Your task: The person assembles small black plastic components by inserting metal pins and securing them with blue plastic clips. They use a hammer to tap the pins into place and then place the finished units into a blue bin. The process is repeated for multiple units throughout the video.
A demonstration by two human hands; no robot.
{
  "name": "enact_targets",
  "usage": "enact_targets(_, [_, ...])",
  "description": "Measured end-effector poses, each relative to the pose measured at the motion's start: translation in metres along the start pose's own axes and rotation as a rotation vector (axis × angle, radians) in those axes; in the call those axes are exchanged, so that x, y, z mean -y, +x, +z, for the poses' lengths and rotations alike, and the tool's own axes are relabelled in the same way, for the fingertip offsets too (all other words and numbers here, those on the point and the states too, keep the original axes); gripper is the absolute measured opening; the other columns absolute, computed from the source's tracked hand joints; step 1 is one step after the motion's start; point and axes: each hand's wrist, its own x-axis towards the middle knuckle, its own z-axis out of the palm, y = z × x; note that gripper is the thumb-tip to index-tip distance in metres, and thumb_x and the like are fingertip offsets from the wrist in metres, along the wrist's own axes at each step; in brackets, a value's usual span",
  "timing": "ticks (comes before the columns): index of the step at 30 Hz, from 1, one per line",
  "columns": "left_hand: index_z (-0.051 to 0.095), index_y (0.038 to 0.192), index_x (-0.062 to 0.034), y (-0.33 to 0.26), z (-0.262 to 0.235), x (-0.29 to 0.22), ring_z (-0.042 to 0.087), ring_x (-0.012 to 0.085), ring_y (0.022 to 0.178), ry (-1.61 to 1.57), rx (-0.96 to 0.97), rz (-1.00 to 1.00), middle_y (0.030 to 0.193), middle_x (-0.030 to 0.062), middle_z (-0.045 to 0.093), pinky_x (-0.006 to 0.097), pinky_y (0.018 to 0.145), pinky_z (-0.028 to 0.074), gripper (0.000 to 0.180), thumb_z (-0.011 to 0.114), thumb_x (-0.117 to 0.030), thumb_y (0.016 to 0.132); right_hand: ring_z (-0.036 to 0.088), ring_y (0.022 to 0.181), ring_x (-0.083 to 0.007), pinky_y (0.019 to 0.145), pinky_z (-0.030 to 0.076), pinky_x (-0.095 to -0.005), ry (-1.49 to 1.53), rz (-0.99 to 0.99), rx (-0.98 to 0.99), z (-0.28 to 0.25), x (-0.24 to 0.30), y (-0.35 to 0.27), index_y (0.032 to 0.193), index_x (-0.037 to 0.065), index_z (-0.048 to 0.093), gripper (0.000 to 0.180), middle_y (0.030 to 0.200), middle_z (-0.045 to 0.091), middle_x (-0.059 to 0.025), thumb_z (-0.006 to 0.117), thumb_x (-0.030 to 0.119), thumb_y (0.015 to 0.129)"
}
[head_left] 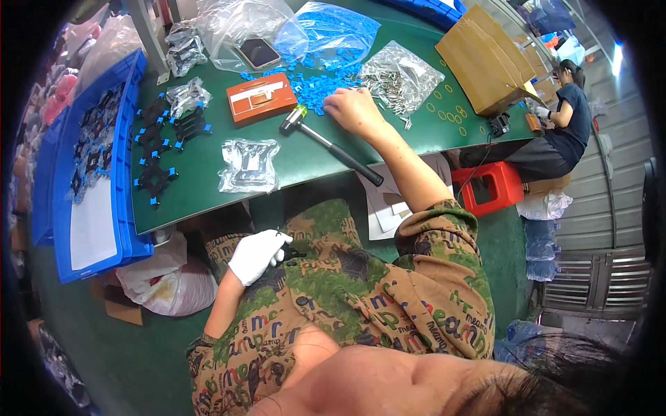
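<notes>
My left hand [258,256], in a white glove, is closed over my lap around a small black part [295,255], mostly hidden by the fingers and against the camouflage cloth. My bare right hand [355,112] reaches over the green table with its fingers curled down at the edge of a pile of small blue plastic pieces [310,91]. Whatever its fingertips hold is hidden. Just beyond that hand, silver metal pins [394,93] spill from a clear plastic bag [414,69]. A hammer [333,147] with a black handle lies beside my right wrist.
An orange box [261,101] and a phone [257,53] are on the table [201,201]. At left are black brackets with blue ends [154,139] and a blue crate [125,208]. A bagged part [248,165] lies nearer. Rightward are yellow rings [449,116], a carton [485,62] and a seated co-worker [565,132].
</notes>
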Motion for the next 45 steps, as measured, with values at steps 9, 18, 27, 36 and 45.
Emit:
enact_targets(9, [0.076, 0.111, -0.0064, 0.0, 0.001, 0.002, 0.057, 0.0069, 0.06, 0.012, -0.004, 0.014, 0.074, 0.0007, 0.067, 0.024, 0.059, 0.047, 0.028, 0.057, -0.027, 0.106, 0.068, 0.098, -0.0242, 0.09, 0.042, -0.0483, -0.044, -0.092, 0.015, -0.005, 0.013, -0.008, 0.102, 0.021, 0.078, 0.017, 0.095, 0.069, -0.0027, 0.064, 0.031, 0.097])
enact_targets(18, [0.075, 0.11, -0.0066, 0.002, 0.0, 0.002, 0.057, 0.0075, 0.06, 0.071, 0.009, 0.041, 0.074, 0.0011, 0.068, 0.024, 0.059, 0.048, 0.029, 0.057, -0.028, 0.105, 0.065, 0.102, -0.0223, 0.089, 0.042, -0.045, -0.102, -0.256, -0.023, -0.005, 0.005, -0.007, 0.102, 0.023, 0.077, 0.017, 0.098, 0.067, -0.0015, 0.068, 0.034, 0.094])
enact_targets(27, [0.076, 0.107, -0.0037, 0.006, -0.003, 0.008, 0.056, 0.0064, 0.058, 0.004, -0.018, 0.015, 0.073, 0.0008, 0.067, 0.023, 0.056, 0.045, 0.028, 0.057, -0.025, 0.105, 0.067, 0.097, -0.0252, 0.086, 0.045, -0.0439, -0.067, -0.288, -0.084, -0.023, 0.036, -0.007, 0.1, 0.014, 0.075, 0.02, 0.095, 0.069, -0.0036, 0.064, 0.029, 0.096])
enact_targets(36, [0.076, 0.108, -0.0077, -0.002, -0.004, 0.002, 0.054, 0.0097, 0.058, 0.066, -0.028, -0.051, 0.07, 0.0002, 0.064, 0.028, 0.057, 0.046, 0.032, 0.055, -0.031, 0.105, 0.065, 0.09, -0.0269, 0.09, 0.044, -0.0413, 0.767, -0.347, 0.162, -0.022, 0.159, -0.111, 0.101, 0.007, 0.073, 0.019, 0.087, 0.066, -0.007, 0.063, 0.023, 0.097])
enact_targets(45, [0.07, 0.102, -0.0064, 0.001, -0.005, 0.017, 0.061, 0.0219, 0.062, 0.284, -0.002, 0.163, 0.072, 0.0072, 0.063, 0.036, 0.06, 0.05, 0.03, 0.05, -0.028, 0.107, 0.067, 0.091, -0.0337, 0.081, 0.05, -0.0456, 0.846, -0.312, 0.332, 0.001, 0.168, -0.13, 0.096, 0.004, 0.07, 0.02, 0.09, 0.067, -0.012, 0.063, 0.023, 0.097])
